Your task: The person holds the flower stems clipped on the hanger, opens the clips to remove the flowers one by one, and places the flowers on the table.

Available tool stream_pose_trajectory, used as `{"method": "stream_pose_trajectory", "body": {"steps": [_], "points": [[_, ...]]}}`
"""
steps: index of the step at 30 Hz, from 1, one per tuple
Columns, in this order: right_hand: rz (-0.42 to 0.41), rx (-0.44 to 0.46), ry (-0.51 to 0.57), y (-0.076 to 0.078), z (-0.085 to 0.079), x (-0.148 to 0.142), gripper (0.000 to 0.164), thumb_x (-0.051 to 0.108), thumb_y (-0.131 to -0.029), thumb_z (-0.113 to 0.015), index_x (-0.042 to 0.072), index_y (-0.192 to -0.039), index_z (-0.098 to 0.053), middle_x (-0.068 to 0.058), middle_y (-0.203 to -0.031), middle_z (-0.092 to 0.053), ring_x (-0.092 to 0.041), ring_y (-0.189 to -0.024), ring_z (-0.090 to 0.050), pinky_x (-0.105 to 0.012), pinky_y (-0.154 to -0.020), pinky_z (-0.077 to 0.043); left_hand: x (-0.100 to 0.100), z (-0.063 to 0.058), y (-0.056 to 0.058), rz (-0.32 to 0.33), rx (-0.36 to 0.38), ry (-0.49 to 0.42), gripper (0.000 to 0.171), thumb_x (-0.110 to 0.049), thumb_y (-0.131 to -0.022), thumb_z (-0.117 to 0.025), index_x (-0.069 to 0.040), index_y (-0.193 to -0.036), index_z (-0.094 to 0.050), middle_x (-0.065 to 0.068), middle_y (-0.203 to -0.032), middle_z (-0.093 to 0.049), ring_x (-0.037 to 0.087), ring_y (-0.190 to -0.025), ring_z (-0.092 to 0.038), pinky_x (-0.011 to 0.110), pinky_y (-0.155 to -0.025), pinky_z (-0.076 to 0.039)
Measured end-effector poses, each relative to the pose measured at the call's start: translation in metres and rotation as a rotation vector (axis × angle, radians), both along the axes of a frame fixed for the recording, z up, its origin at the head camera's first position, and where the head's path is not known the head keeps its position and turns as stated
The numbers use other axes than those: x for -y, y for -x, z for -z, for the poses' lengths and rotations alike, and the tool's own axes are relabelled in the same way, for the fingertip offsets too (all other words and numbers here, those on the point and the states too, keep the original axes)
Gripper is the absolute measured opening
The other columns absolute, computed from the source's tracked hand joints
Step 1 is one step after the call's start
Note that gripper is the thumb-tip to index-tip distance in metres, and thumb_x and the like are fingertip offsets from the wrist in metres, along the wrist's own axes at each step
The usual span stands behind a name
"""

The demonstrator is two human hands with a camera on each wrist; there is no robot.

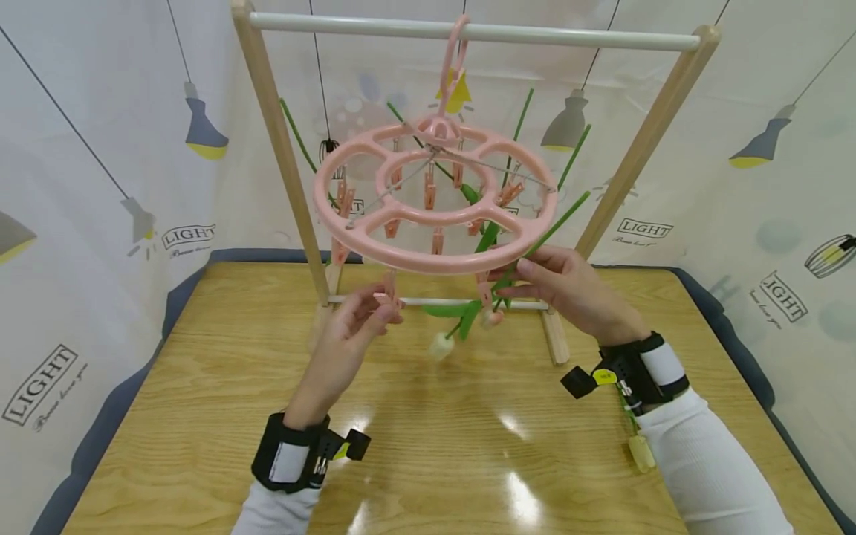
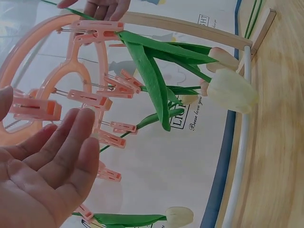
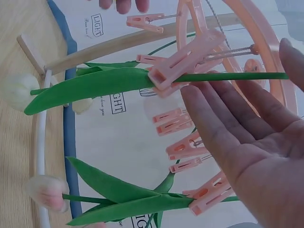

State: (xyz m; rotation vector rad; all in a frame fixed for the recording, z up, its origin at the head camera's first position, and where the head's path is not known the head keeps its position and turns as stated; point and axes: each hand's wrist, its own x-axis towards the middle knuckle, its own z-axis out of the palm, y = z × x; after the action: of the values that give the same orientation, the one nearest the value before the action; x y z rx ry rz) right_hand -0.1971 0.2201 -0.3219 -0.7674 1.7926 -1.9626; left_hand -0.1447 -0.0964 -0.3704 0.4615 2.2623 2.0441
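A pink round drying hanger (image 1: 438, 264) with small pink clothespins hangs from a white rod. My left hand (image 1: 354, 316) is at its front left, thumb and fingers on either side of a hanging clothespin (image 2: 35, 108). In the left wrist view those fingers are loosely extended. At the front right, my right hand (image 1: 568, 286) has its fingers stretched out beneath a clothespin (image 3: 187, 59). That pin grips the green stem of a white tulip (image 3: 19, 92), which hangs head down. The stem passes between thumb and fingers. Another tulip (image 3: 47, 194), pinkish white, hangs from a neighbouring clothespin (image 3: 211, 192).
A wooden stand (image 1: 642, 148) carries the white rod (image 1: 374, 27) over the wooden table (image 1: 435, 461). Several more tulip stems (image 1: 574, 156) poke up around the hanger. A white tulip (image 1: 640, 453) lies on the table beside my right forearm. A printed cloth (image 1: 134, 96) surrounds the back.
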Motion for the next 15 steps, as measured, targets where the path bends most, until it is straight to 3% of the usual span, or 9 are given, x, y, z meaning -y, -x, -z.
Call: {"method": "stream_pose_trajectory", "body": {"steps": [3, 5, 7, 10, 13, 15], "points": [[0.010, 0.027, 0.010, -0.0002, -0.0003, 0.0013, 0.032, 0.013, -0.105, -0.046, 0.010, -0.136, -0.056, -0.003, -0.120, -0.069, -0.017, -0.114, -0.066, -0.036, -0.102, -0.052, -0.0008, 0.0013, 0.0004, 0.059, 0.017, -0.001, 0.044, -0.026, -0.106, -0.046, -0.006, -0.145, -0.039, 0.019, -0.134, -0.055, 0.029, -0.123, -0.056, 0.045, -0.107, -0.044], [0.012, 0.037, 0.002, -0.0005, -0.0008, 0.0025, 0.032, 0.013, -0.105, -0.046, 0.009, -0.135, -0.057, -0.002, -0.120, -0.070, -0.016, -0.114, -0.066, -0.037, -0.102, -0.052, -0.0016, 0.0019, 0.0008, 0.102, 0.026, -0.001, 0.038, -0.026, -0.106, -0.045, -0.004, -0.137, -0.042, 0.020, -0.140, -0.051, 0.035, -0.130, -0.052, 0.052, -0.111, -0.040], [0.013, 0.042, -0.007, -0.0008, -0.0007, 0.0036, 0.032, 0.012, -0.105, -0.047, 0.007, -0.135, -0.057, -0.002, -0.120, -0.070, -0.016, -0.114, -0.066, -0.038, -0.103, -0.051, -0.0019, 0.0032, 0.0009, 0.144, 0.040, 0.011, 0.032, -0.027, -0.106, -0.045, -0.003, -0.129, -0.043, 0.020, -0.147, -0.046, 0.037, -0.136, -0.047, 0.054, -0.114, -0.037], [0.019, 0.038, -0.022, -0.0010, 0.0002, 0.0057, 0.032, 0.011, -0.104, -0.048, 0.007, -0.134, -0.058, -0.002, -0.119, -0.070, -0.016, -0.114, -0.066, -0.039, -0.102, -0.052, -0.0021, 0.0061, 0.0010, 0.195, 0.066, 0.066, 0.039, -0.031, -0.106, -0.045, -0.006, -0.137, -0.039, 0.017, -0.155, -0.038, 0.036, -0.142, -0.040, 0.054, -0.115, -0.036], [0.035, 0.039, -0.028, -0.0017, 0.0019, 0.0074, 0.031, 0.012, -0.104, -0.049, 0.006, -0.133, -0.059, -0.002, -0.118, -0.071, -0.016, -0.112, -0.067, -0.039, -0.100, -0.053, -0.0017, 0.0089, 0.0006, 0.223, 0.083, 0.145, 0.062, -0.038, -0.105, -0.045, -0.019, -0.158, -0.018, 0.010, -0.160, -0.033, 0.033, -0.143, -0.040, 0.053, -0.113, -0.039], [0.037, 0.034, -0.022, -0.0019, 0.0033, 0.0082, 0.031, 0.012, -0.104, -0.048, 0.004, -0.133, -0.059, -0.003, -0.118, -0.071, -0.018, -0.111, -0.067, -0.038, -0.099, -0.054, -0.0013, 0.0101, 0.0000, 0.230, 0.087, 0.185, 0.070, -0.042, -0.104, -0.046, -0.029, -0.159, -0.004, 0.008, -0.160, -0.033, 0.031, -0.142, -0.041, 0.052, -0.111, -0.041]]}}
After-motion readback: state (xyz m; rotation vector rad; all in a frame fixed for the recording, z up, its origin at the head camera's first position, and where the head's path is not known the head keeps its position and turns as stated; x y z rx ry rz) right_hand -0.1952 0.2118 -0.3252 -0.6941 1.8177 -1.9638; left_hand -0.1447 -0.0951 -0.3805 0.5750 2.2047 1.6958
